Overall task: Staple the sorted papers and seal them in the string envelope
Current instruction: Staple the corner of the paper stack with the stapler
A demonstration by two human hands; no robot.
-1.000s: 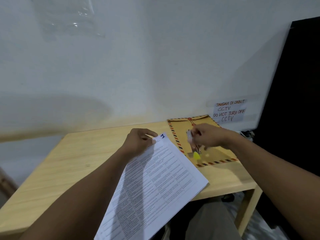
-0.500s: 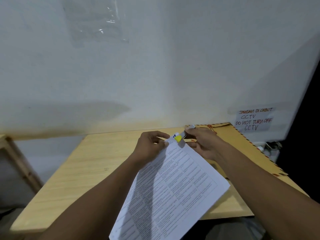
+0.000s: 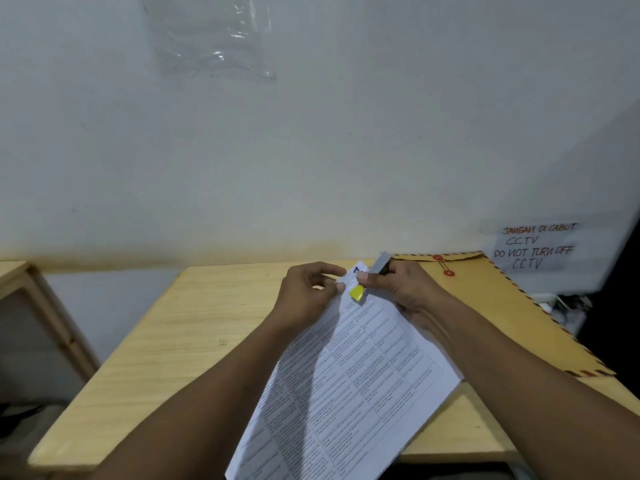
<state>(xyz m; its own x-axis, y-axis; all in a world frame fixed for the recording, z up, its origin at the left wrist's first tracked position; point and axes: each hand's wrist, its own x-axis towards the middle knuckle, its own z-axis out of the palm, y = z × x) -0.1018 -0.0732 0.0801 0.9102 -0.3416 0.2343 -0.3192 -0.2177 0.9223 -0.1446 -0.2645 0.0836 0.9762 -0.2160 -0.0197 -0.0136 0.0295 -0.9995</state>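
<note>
Nearest you, the stack of white printed paper sheets (image 3: 353,375) lies slantwise on the pale wooden table (image 3: 173,341), its lower corner hanging over the table's front edge. Your forearms run up either side of it.

Toward the table's middle, your left hand (image 3: 304,292) pinches the stack's top corner between thumb and fingertips. Your right hand (image 3: 398,289) is curled round the small grey metal stapler with a yellow end (image 3: 356,293), gripping it. The yellow end sits on the top sheet at that same corner, touching the paper, and the metal end pokes out past your fingers toward the table's back edge.

Under your right wrist and along the table's right side lies the brown paper envelope with a striped border and red string buttons (image 3: 502,306), flat, flap end at the back.

Beyond the table's back right corner, a handwritten paper notice (image 3: 533,245) is stuck on the white wall. High above the table, a clear plastic sheet (image 3: 211,39) is fixed to that wall.
</note>
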